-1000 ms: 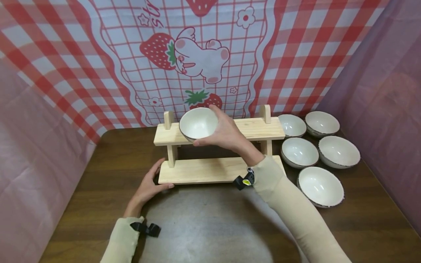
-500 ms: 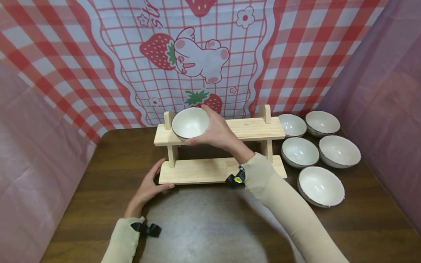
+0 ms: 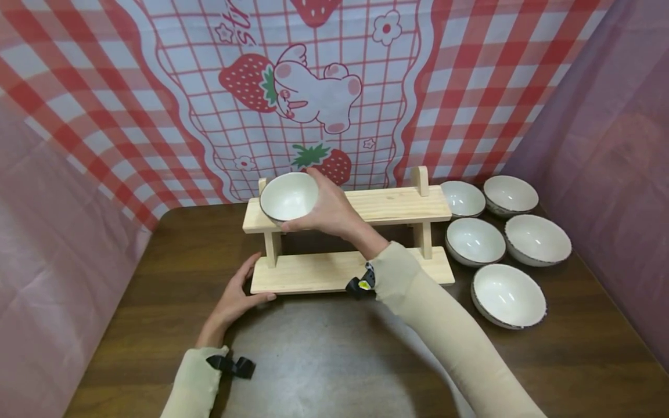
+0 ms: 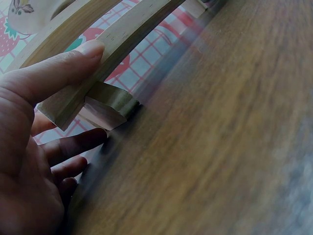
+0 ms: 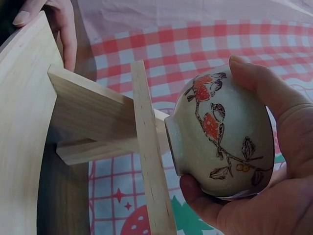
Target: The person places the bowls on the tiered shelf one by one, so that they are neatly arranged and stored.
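Observation:
My right hand [image 3: 334,209] holds a white bowl [image 3: 289,198] by its side, thumb and fingers spread round the wall. A bird-and-branch pattern decorates the bowl's outside [image 5: 230,132] in the right wrist view. It is at the left end of the upper board of a two-tier wooden shelf [image 3: 399,204], foot toward the wood; whether it touches is hard to tell. My left hand [image 3: 235,297] grips the left end of the lower board [image 3: 313,271]. In the left wrist view its thumb [image 4: 73,63] lies along the board, with the other fingers at its end.
Several similar bowls stand right of the shelf, among them a front bowl [image 3: 509,296] and a back bowl [image 3: 511,194]. A red-and-white checked cloth [image 3: 470,75] hangs behind. The brown table [image 3: 157,278] carries a grey area [image 3: 313,354] in front of the shelf.
The right hand has carried the bowl leftward along the upper board, to its left end. The left hand has stayed on the lower board.

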`<state>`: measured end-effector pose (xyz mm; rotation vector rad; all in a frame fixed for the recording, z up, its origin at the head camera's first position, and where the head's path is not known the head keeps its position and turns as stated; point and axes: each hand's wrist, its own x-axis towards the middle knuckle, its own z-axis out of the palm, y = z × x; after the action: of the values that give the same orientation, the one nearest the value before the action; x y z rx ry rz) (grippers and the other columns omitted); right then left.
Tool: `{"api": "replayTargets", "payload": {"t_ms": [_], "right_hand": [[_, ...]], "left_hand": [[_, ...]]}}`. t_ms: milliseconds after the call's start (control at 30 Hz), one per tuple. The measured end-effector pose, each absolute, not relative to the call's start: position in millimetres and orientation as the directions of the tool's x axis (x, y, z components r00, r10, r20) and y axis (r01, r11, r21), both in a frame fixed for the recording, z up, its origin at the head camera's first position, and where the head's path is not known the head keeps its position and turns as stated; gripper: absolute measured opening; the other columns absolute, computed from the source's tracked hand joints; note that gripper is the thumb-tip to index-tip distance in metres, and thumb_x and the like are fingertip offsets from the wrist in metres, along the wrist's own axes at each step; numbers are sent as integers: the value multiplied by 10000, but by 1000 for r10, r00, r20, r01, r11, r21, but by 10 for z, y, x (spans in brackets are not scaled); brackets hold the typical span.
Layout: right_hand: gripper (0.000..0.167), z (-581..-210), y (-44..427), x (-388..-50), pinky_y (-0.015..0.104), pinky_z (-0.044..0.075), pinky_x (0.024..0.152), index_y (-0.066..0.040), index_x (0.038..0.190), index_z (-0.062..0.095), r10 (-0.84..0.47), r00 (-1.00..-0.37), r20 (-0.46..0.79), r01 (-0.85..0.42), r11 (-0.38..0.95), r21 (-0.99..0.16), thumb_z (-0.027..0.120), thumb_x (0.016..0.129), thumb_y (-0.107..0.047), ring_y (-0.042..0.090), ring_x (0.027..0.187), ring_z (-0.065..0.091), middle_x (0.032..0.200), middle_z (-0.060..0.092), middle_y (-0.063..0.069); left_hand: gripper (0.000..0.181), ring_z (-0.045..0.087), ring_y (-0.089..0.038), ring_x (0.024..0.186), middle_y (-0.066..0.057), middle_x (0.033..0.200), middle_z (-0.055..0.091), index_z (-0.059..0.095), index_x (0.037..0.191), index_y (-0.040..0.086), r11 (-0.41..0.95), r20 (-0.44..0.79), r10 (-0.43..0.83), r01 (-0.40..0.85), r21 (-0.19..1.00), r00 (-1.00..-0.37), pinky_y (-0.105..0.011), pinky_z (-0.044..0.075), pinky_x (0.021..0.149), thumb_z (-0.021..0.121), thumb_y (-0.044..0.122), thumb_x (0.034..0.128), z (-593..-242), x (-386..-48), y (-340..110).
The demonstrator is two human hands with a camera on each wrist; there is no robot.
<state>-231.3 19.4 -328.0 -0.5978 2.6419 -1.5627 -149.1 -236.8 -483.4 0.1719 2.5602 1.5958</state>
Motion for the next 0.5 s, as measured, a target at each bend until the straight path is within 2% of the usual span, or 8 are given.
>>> {"api": "replayTargets", "payload": {"t_ms": [267,500], "right_hand": [[1229,-3316,98,-2330,455,465,1063,-79,1557,298,-333,-930,154,-295,431,-853,974,562,-327,295,1285,535,1460,502,155],[1175,-3351,44,-2343,444,494,1020,-78,1517,351,-342,-924,170,-312,420,-852,975,552,-324,286,1225,568,1386,550,143]], "left_hand": [[988,477,-335,1299,-230,1434,531,281,1575,97,440,-38,162,38,897,-986,-544,288,1126,858,122,774,-4838,-1497,-2375],[993,462,-344,1331,-221,1460,506,271,1578,104,457,-55,157,23,889,-986,-565,281,1136,860,163,781,-4832,-1486,-2372]]}}
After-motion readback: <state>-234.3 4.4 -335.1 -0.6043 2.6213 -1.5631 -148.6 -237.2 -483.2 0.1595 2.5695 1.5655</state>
